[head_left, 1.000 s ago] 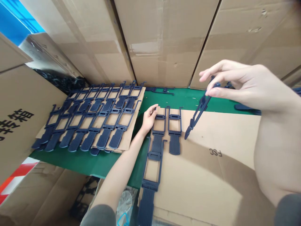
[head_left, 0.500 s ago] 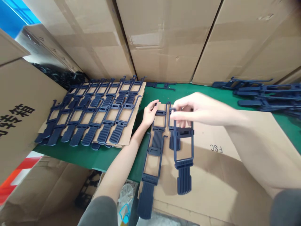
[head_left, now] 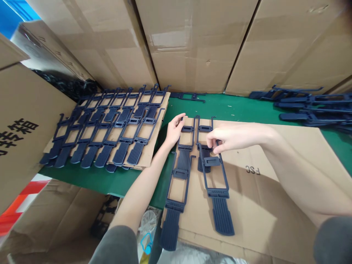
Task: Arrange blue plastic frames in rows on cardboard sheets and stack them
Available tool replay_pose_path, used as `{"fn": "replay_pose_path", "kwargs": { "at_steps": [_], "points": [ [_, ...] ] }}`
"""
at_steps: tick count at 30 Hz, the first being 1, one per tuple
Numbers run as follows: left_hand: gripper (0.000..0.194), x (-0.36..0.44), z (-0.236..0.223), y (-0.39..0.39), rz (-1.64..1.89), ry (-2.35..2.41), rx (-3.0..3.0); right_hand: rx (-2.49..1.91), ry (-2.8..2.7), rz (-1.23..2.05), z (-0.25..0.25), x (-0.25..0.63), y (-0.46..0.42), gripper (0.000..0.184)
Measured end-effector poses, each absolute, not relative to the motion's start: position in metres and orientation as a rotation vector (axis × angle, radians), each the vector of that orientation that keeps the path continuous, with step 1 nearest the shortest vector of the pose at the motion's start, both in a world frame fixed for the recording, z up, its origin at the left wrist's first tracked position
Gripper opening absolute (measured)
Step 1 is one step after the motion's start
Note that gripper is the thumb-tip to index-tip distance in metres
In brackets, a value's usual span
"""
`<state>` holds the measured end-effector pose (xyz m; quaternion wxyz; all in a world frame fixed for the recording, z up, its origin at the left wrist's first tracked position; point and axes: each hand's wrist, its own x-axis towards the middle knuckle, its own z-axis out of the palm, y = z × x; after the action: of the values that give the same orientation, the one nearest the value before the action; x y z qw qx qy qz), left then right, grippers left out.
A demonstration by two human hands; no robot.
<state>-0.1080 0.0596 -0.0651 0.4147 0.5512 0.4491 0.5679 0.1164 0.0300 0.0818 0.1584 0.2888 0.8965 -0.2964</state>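
My right hand has its fingertips curled at the top end of a dark blue plastic frame with a ribbed tongue. That frame slants over the cardboard sheet, its upper end overlapping the tongue of a similar frame behind. My left hand rests at the sheet's far left corner with fingers stretched out, beside the top of another such frame; part of that frame's end is hidden by the hand. A further frame lies nearer to me, its tongue hanging past the sheet's front edge.
On the left, a cardboard stack carries rows of several similar frames. More frames lie piled at the back right of the green table. Large cartons wall off the back. Below left stands an opened carton.
My right hand has lowered the frame onto the sheet, and its tongue end has swung right. My left hand stays at the corner with little movement.
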Motion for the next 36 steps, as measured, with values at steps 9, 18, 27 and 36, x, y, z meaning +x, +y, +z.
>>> {"fn": "replay_pose_path", "kwargs": {
  "at_steps": [9,18,27,36],
  "points": [
    [0.031,-0.108,-0.064,0.059,1.420,1.122,1.388,0.707,2.473,-1.042,0.083,0.132,0.041,0.020],
    [0.031,-0.108,-0.063,0.058,1.420,1.124,1.391,0.692,2.385,-1.037,0.080,0.120,0.037,0.016],
    [0.030,-0.107,-0.064,0.058,1.429,1.128,1.393,0.820,2.515,-0.863,0.082,0.127,0.037,0.014],
    [0.028,-0.109,-0.070,0.063,1.434,1.112,1.428,0.798,3.041,-0.778,0.053,0.154,-0.049,0.022]
  ]
}}
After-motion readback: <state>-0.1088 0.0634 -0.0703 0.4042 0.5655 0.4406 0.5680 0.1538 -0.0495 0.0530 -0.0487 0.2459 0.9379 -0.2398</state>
